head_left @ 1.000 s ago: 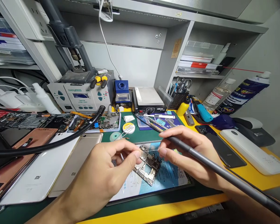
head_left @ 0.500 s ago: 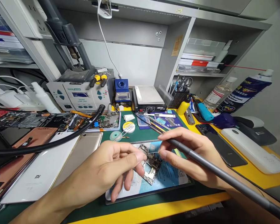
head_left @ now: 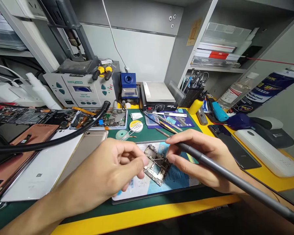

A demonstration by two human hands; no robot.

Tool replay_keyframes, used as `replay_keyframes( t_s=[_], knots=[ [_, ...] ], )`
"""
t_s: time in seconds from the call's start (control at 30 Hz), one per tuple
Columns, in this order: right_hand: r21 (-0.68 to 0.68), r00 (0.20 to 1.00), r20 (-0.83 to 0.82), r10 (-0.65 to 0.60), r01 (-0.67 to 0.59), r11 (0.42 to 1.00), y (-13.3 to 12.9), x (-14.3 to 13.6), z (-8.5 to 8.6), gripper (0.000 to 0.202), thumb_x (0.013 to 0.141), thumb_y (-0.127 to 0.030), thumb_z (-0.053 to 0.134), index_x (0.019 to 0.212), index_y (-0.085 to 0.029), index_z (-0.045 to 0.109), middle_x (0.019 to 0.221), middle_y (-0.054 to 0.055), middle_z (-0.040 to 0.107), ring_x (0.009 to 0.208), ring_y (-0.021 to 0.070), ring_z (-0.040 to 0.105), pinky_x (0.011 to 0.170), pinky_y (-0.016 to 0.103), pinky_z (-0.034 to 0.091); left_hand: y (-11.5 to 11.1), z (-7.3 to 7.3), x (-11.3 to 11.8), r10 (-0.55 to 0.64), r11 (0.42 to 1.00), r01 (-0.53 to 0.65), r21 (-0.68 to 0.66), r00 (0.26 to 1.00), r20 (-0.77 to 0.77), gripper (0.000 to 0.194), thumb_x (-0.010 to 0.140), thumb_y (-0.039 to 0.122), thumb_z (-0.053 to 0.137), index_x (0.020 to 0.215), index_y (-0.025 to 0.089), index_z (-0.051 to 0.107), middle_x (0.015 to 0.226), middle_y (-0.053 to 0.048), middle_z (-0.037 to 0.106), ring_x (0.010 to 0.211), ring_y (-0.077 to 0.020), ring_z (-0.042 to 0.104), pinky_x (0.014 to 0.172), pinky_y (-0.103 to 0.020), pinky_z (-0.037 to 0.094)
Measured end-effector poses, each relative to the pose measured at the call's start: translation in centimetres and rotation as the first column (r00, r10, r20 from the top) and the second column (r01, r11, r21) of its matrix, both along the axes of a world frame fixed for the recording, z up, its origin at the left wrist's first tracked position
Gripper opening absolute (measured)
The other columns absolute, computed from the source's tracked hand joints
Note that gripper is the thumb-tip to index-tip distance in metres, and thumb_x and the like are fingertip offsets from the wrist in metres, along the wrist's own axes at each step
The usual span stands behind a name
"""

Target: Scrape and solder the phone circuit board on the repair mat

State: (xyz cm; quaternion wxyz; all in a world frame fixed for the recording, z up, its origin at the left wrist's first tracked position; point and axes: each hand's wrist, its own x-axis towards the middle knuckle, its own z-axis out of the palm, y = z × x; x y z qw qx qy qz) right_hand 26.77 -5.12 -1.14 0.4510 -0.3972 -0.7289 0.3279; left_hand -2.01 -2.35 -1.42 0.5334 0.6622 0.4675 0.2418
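A bare phone circuit board (head_left: 159, 178) lies on a blue and white pad (head_left: 178, 179) in the middle of the bench. To the left of the board my left hand (head_left: 124, 166) has its thumb and index finger pinched together; what they hold is too small to make out. My right hand (head_left: 198, 156), on the right of the board, holds a dark grey pen-shaped soldering iron (head_left: 218, 166), its thin tip pointing up and left beyond the board. A fine wire seems to run between the fingertips of both hands, above the board.
A black hose (head_left: 63, 143) crosses the left side above several phone parts. Tweezers and a round tin (head_left: 136, 126) sit behind the pad. A hot air station (head_left: 80, 91) and a small hot plate (head_left: 159, 94) stand at the back. A dark phone (head_left: 235, 147) lies at the right.
The camera view has shifted and tilted a little. My left fingers have curled in under the hand, uncovering more of the board. The right hand still holds the iron.
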Motion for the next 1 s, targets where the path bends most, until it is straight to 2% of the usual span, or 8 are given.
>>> replay_keyframes(
  t_s=[0.13,0.3,0.4,0.57,0.67,0.77,0.87,1.0],
  knots=[
    [-0.136,0.970,-0.202,-0.137,0.110,0.984,-0.6,0.0,-0.6,0.031,0.107,-0.008,0.103,0.122,-0.035,0.100,0.092,-0.002,0.097,0.075,0.0170,0.093,0.073,0.022,0.077,-0.4,-0.5,-1.2,0.022,0.968,-0.001,0.251,0.996,-0.083,0.038,0.104,0.055,0.077,0.082,0.028,0.092,0.063,0.000,0.077,0.044,-0.0132,0.058,0.036,-0.018,0.038],
    [-0.356,0.844,-0.424,-0.329,0.178,0.917,-1.9,-1.2,-1.1,0.012,0.112,-0.035,0.110,0.122,-0.040,0.104,0.089,-0.001,0.098,0.069,0.0182,0.091,0.067,0.027,0.078,-2.3,-2.9,-1.0,0.106,0.807,-0.015,0.591,0.987,-0.121,0.037,0.117,0.034,0.066,0.086,0.029,0.087,0.072,0.005,0.075,0.052,-0.0090,0.056,0.049,-0.019,0.041],
    [-0.461,0.824,-0.428,-0.370,0.154,0.874,-2.2,-1.5,-0.7,0.015,0.106,-0.047,0.116,0.117,-0.042,0.106,0.082,-0.003,0.095,0.060,0.0147,0.086,0.058,0.022,0.071,-2.8,-3.5,-0.4,0.133,0.689,-0.003,0.725,0.984,-0.123,0.036,0.120,0.022,0.061,0.090,0.026,0.080,0.068,0.009,0.060,0.053,-0.0079,0.047,0.051,-0.022,0.036],
    [-0.592,0.841,-0.382,-0.382,0.094,0.800,-1.9,-0.6,-0.5,0.018,0.105,-0.050,0.116,0.102,-0.036,0.104,0.068,-0.003,0.086,0.053,0.0146,0.081,0.051,0.020,0.065,-1.8,-3.0,-0.4,0.128,0.598,0.075,0.798,0.974,-0.187,0.030,0.120,0.015,0.060,0.099,0.028,0.078,0.079,0.011,0.071,0.056,-0.0085,0.048,0.064,-0.022,0.047],
    [-0.550,0.861,-0.350,-0.368,0.129,0.825,-1.2,0.2,-0.7,0.008,0.113,-0.041,0.107,0.107,-0.038,0.101,0.076,-0.002,0.091,0.065,0.0186,0.089,0.060,0.023,0.071,-1.7,-3.4,-0.6,0.141,0.576,0.095,0.812,0.967,-0.213,0.032,0.119,0.012,0.059,0.098,0.031,0.075,0.080,0.012,0.070,0.062,-0.0075,0.062,0.067,-0.020,0.050],
    [-0.391,0.911,-0.176,-0.374,0.284,0.875,-0.5,0.4,-0.6,0.008,0.109,-0.031,0.105,0.110,-0.037,0.100,0.086,-0.001,0.097,0.082,0.0220,0.097,0.073,0.024,0.078,-2.3,-4.4,-0.8,0.174,0.580,0.070,0.812,0.963,-0.208,0.026,0.123,0.015,0.058,0.110,0.034,0.072,0.093,0.013,0.079,0.078,-0.0060,0.077,0.076,-0.018,0.054],
    [-0.264,0.915,0.007,-0.403,0.391,0.882,-0.1,0.1,-0.1,0.006,0.102,-0.030,0.103,0.105,-0.033,0.098,0.083,0.001,0.097,0.078,0.0253,0.098,0.064,0.024,0.075,-2.7,-5.3,-1.0,0.192,0.589,0.063,0.806,0.958,-0.215,0.021,0.126,0.019,0.058,0.122,0.036,0.071,0.108,0.014,0.086,0.086,-0.0068,0.081,0.084,-0.018,0.058],
    [-0.223,0.907,0.055,-0.416,0.418,0.881,-0.5,-0.3,0.1,0.002,0.103,-0.031,0.097,0.105,-0.032,0.097,0.084,0.003,0.099,0.070,0.0275,0.097,0.055,0.026,0.072,-3.0,-5.2,-1.2,0.196,0.590,0.048,0.806,0.960,-0.200,0.022,0.127,0.021,0.059,0.127,0.038,0.073,0.110,0.013,0.090,0.088,-0.0077,0.084,0.085,-0.017,0.062]
  ],
)
